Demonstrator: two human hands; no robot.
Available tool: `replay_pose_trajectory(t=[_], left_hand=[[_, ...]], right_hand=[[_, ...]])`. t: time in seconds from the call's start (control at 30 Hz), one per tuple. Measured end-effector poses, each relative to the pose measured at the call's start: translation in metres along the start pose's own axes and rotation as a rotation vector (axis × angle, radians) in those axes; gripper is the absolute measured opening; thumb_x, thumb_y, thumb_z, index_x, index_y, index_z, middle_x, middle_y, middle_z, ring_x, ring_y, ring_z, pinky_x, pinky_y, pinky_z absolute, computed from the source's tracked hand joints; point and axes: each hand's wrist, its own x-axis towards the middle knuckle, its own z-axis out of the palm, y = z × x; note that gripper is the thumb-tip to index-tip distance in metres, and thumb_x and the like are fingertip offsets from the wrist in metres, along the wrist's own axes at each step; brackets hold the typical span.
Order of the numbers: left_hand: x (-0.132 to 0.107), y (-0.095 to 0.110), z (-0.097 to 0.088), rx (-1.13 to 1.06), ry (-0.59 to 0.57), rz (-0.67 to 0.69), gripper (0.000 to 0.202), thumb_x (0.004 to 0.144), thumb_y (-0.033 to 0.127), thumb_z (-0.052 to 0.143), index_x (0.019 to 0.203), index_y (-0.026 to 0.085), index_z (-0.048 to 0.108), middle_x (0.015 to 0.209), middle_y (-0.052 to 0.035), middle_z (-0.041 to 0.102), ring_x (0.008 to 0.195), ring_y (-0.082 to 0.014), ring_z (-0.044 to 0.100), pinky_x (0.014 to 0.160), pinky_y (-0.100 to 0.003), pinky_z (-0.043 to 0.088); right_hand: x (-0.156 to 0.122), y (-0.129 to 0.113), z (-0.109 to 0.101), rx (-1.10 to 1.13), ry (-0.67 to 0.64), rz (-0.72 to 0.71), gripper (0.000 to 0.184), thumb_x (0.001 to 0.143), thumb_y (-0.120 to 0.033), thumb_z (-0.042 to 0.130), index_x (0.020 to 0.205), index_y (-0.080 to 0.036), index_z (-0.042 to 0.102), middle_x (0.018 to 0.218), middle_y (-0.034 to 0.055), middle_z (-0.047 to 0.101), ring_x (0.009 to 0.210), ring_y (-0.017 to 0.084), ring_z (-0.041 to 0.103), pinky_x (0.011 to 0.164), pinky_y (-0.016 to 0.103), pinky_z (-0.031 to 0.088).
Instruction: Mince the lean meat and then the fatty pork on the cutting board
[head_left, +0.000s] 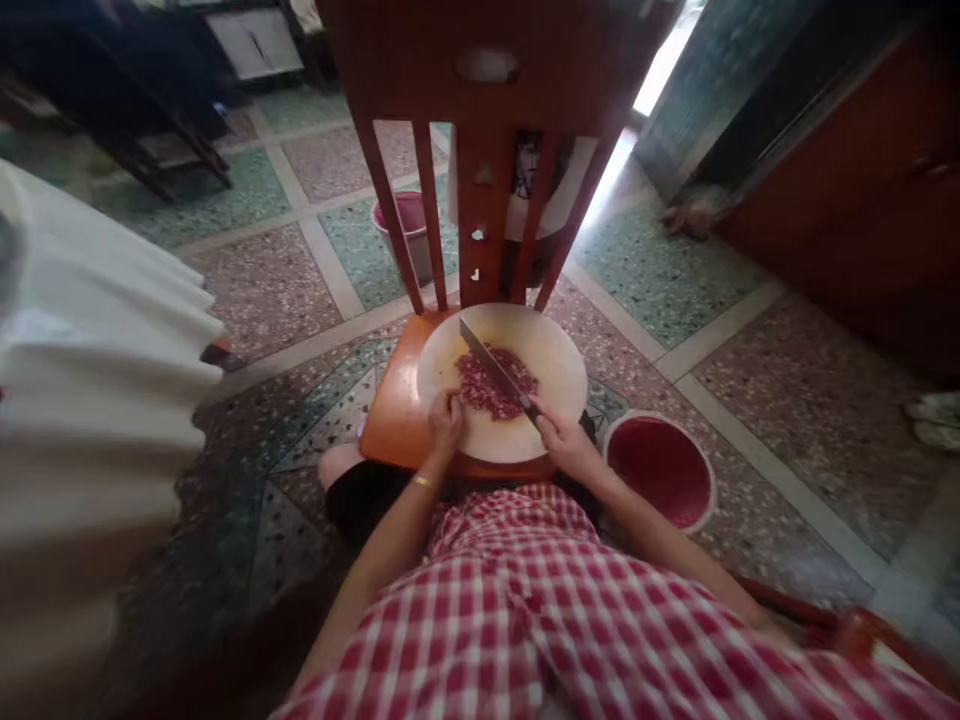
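A pale round cutting board [506, 440] lies on the seat of a wooden chair [394, 400] in front of me. Chopped red meat [480, 395] is spread in a patch over its middle. My right hand [570, 445] grips the handle of a kitchen knife [493, 368], whose long blade slants across the meat toward the far left. At the board's left front part, my left hand [448, 420] rests with its fingers curled, close to the meat's edge. Whatever those fingers may hold is hidden.
The chair's slatted back [484, 180] rises just beyond the board. A bucket with a red inside [660, 470] stands on the floor at my right, and another bucket [409, 225] is behind the chair. White draped cloth [97, 400] hangs at the left. The floor [255, 290] is speckled tile.
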Motion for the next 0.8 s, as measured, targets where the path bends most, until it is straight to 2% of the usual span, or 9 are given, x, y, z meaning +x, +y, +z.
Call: replay_pose_trajectory(t=[0.1,0.2,0.27,0.33,0.43,0.5,0.63,0.73,0.8], left_hand=[[-0.001,0.0,0.001,-0.006,0.01,-0.01,0.023,0.082,0.021,0.038,0.088,0.016,0.06,0.084,-0.0047,0.062,0.081,-0.0156,0.056,0.077,-0.027,0.043],[-0.001,0.001,0.0,-0.013,0.018,-0.009,0.023,0.082,0.021,0.038,0.088,0.017,0.06,0.084,-0.0048,0.062,0.082,-0.0159,0.056,0.077,-0.028,0.044],[-0.001,0.001,0.0,-0.015,0.019,-0.008,0.023,0.082,0.021,0.038,0.088,0.017,0.06,0.084,-0.0049,0.062,0.082,-0.016,0.056,0.078,-0.028,0.044],[-0.001,0.001,0.0,-0.014,0.019,-0.008,0.023,0.082,0.021,0.038,0.088,0.017,0.06,0.085,-0.005,0.062,0.081,-0.0161,0.056,0.078,-0.029,0.044],[-0.001,0.002,-0.001,-0.012,0.021,-0.006,0.023,0.082,0.021,0.038,0.088,0.016,0.06,0.084,-0.0053,0.062,0.081,-0.0163,0.056,0.078,-0.029,0.044],[-0.001,0.003,-0.001,-0.011,0.02,-0.001,0.022,0.081,0.021,0.038,0.087,0.016,0.06,0.084,-0.0054,0.062,0.082,-0.0164,0.057,0.078,-0.029,0.044],[-0.001,0.005,-0.001,0.001,0.02,0.008,0.023,0.081,0.02,0.038,0.087,0.016,0.06,0.084,-0.0056,0.063,0.082,-0.0167,0.057,0.078,-0.029,0.043],[0.0,0.005,-0.001,0.013,0.017,0.014,0.023,0.081,0.02,0.039,0.087,0.017,0.06,0.084,-0.0053,0.063,0.081,-0.0167,0.057,0.078,-0.029,0.043],[0.0,0.004,0.0,0.023,0.017,0.011,0.023,0.081,0.021,0.039,0.088,0.017,0.06,0.084,-0.005,0.063,0.081,-0.0165,0.057,0.077,-0.029,0.043]], right_hand=[[0.008,0.001,0.006,-0.014,0.064,-0.049,0.05,0.091,-0.036,0.032,0.137,-0.017,0.037,0.077,0.004,0.067,0.059,0.013,0.058,0.063,0.024,0.046],[0.017,0.015,0.016,-0.065,0.038,0.013,0.048,0.088,-0.034,0.036,0.133,-0.019,0.044,0.095,0.0088,0.067,0.077,0.018,0.062,0.073,0.029,0.047],[0.018,0.026,0.019,-0.054,-0.003,0.098,0.045,0.087,-0.034,0.038,0.128,-0.02,0.051,0.09,0.0089,0.067,0.076,0.02,0.063,0.071,0.03,0.048],[0.01,0.033,0.016,0.074,-0.027,0.175,0.045,0.087,-0.037,0.039,0.126,-0.019,0.052,0.07,0.0047,0.065,0.059,0.016,0.06,0.057,0.027,0.048],[-0.016,0.039,0.007,0.418,-0.046,0.293,0.053,0.086,-0.047,0.04,0.131,-0.02,0.045,0.047,-0.0059,0.048,0.033,0.009,0.041,0.034,0.019,0.034],[-0.039,0.045,0.003,0.641,0.003,0.388,0.06,0.083,-0.051,0.044,0.134,-0.021,0.037,0.046,-0.009,0.044,0.029,0.006,0.033,0.029,0.017,0.027],[-0.073,0.075,0.002,0.92,0.164,0.54,0.064,0.08,-0.051,0.051,0.136,-0.028,0.028,0.05,-0.0101,0.045,0.03,0.005,0.033,0.028,0.014,0.026],[-0.079,0.098,0.009,1.011,0.18,0.61,0.061,0.081,-0.051,0.05,0.134,-0.033,0.027,0.051,-0.0104,0.046,0.03,0.005,0.034,0.028,0.014,0.028],[-0.073,0.105,0.019,1.044,0.147,0.644,0.06,0.08,-0.052,0.05,0.133,-0.034,0.028,0.051,-0.0106,0.045,0.03,0.006,0.034,0.028,0.015,0.029]])
